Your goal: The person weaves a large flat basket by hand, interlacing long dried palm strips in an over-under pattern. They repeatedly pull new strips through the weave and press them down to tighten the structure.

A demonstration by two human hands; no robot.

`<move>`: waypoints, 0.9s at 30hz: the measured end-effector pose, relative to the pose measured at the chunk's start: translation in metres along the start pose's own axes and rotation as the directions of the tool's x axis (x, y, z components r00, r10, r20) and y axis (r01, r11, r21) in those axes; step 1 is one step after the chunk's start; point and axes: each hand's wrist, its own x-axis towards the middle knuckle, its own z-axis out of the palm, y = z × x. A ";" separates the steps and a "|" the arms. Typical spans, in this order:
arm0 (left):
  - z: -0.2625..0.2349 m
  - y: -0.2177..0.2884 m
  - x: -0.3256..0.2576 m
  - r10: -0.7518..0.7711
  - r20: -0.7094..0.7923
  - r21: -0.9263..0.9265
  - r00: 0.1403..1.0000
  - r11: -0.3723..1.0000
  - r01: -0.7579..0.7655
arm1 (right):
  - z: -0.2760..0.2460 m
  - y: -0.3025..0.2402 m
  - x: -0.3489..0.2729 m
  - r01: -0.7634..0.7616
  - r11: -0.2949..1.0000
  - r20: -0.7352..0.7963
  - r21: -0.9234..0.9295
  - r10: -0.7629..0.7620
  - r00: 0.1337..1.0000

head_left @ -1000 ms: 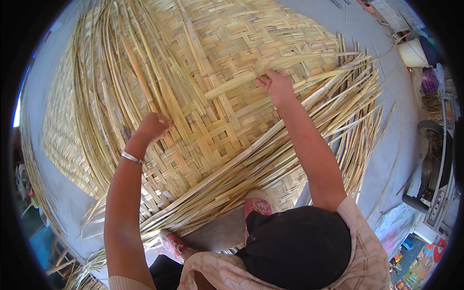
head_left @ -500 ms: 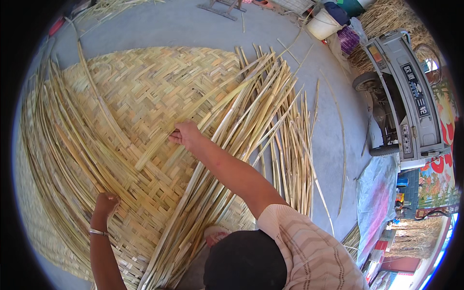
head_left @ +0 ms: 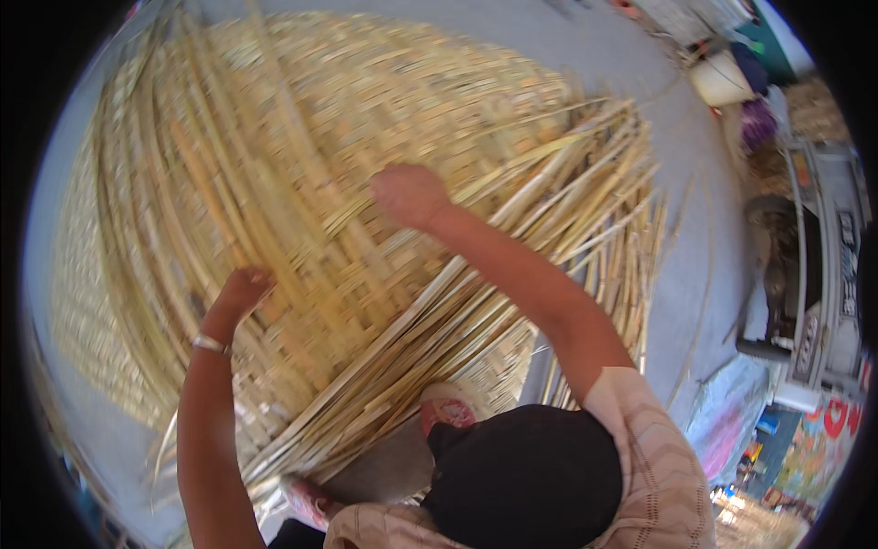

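Note:
A large mat of pale yellow split reed (head_left: 402, 78) in a crossed weave lies on the ground before me. My right hand (head_left: 409, 195) is closed over a pale reed strip (head_left: 346, 216) near the mat's middle; the strip shows on both sides of the fist. Lower left, my left hand (head_left: 242, 291) is closed at the lower ends of long unwoven strips (head_left: 187, 146) that fan up the mat's left side; what exactly its fingers grip is partly hidden. Under my right forearm runs a thick bundle of loose strips (head_left: 549, 192). Motion blurs the picture.
My patterned shoe (head_left: 448, 404) and dark-clad knee (head_left: 526, 476) are at the lower middle. On the right stands a grey three-wheeled vehicle (head_left: 828, 265), with a pale plastic sheet (head_left: 732, 407) below it. A white bucket (head_left: 718, 80) stands at the upper right on the grey floor (head_left: 690, 220).
The view has shifted, so mat and vehicle sit farther right and my feet show more. My right hand has moved along the strip and its fist is turned knuckles up; the left stays closed.

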 end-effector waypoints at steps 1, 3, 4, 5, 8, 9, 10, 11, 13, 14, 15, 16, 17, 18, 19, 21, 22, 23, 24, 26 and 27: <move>0.000 -0.002 -0.001 -0.024 0.017 -0.105 1.000 0.994 0.025 | 0.003 -0.001 0.007 0.085 0.984 0.031 -0.158 -0.081 0.996; 0.001 -0.001 -0.002 -0.015 0.028 -0.126 0.999 0.992 0.018 | 0.007 0.001 0.011 0.129 0.964 -0.047 -0.231 -0.144 0.988; 0.000 0.002 -0.004 -0.024 0.009 -0.098 1.000 0.995 0.025 | 0.008 0.003 0.011 0.133 0.961 -0.077 -0.244 -0.156 0.985; 0.000 0.005 -0.005 -0.047 0.004 -0.098 0.999 0.994 0.047 | 0.008 0.002 0.014 0.120 0.953 -0.084 -0.278 -0.149 0.985; -0.003 0.021 -0.010 -0.122 0.018 0.039 0.992 0.992 0.121 | 0.006 -0.003 0.026 0.040 0.988 0.064 -0.151 -0.030 0.997; -0.003 0.025 -0.012 -0.125 0.015 0.030 0.992 0.992 0.125 | 0.003 -0.001 0.028 0.020 0.999 0.133 -0.049 -0.014 0.991; -0.004 0.029 -0.014 -0.126 0.012 0.020 0.992 0.992 0.126 | -0.001 0.003 0.030 -0.008 0.999 0.200 0.048 -0.002 0.980; -0.005 0.032 -0.016 -0.135 0.021 0.003 0.991 0.991 0.135 | -0.005 0.008 0.031 -0.045 0.989 0.267 0.142 0.005 0.964; -0.007 0.033 -0.019 -0.177 0.013 0.023 0.984 0.984 0.177 | -0.015 0.021 0.029 -0.064 0.990 0.353 0.127 0.016 0.935; -0.008 0.032 -0.021 -0.197 0.017 0.016 0.980 0.980 0.196 | -0.019 0.027 0.028 -0.073 0.990 0.395 0.118 0.021 0.919; -0.007 0.030 -0.021 -0.179 0.002 0.015 0.984 0.984 0.179 | -0.024 0.033 0.029 -0.091 0.991 0.465 0.100 0.034 0.884; -0.006 0.028 -0.022 -0.152 -0.010 0.002 0.988 0.988 0.152 | -0.028 0.037 0.029 -0.109 0.991 0.532 0.080 0.050 0.845; -0.004 0.025 -0.021 -0.133 -0.022 -0.018 0.991 0.991 0.132 | -0.030 0.039 0.028 -0.145 0.988 0.585 0.047 0.090 0.806; -0.002 0.023 -0.020 -0.092 -0.040 -0.006 0.995 0.996 0.091 | -0.030 0.037 0.028 -0.068 0.997 0.538 0.029 0.042 0.842; 0.001 0.021 -0.020 -0.059 -0.060 0.000 0.996 0.998 0.059 | -0.027 0.032 0.027 -0.010 1.000 0.478 -0.003 0.010 0.878; 0.005 0.019 -0.020 -0.008 -0.102 0.073 0.995 0.997 0.015 | -0.018 0.016 0.026 0.050 0.998 0.411 0.030 -0.058 0.910; 0.007 0.020 -0.020 0.012 -0.123 0.137 0.992 0.991 0.005 | -0.010 0.005 0.026 0.054 0.994 0.403 0.096 -0.088 0.911; 0.007 0.022 -0.022 0.033 -0.142 0.201 0.989 0.980 -0.004 | -0.005 -0.005 0.025 0.076 0.981 0.377 0.177 -0.139 0.916; 0.008 0.024 -0.024 0.023 -0.148 0.220 0.989 0.976 0.011 | -0.001 -0.012 0.024 0.062 0.988 0.374 0.141 -0.111 0.921; 0.008 0.030 -0.030 -0.001 -0.151 0.251 0.988 0.967 0.040 | 0.005 -0.023 0.021 0.067 0.993 0.334 0.101 -0.097 0.938; 0.008 0.033 -0.035 -0.003 -0.152 0.259 0.988 0.965 0.043 | 0.004 -0.024 0.019 0.072 0.992 0.327 0.108 -0.104 0.939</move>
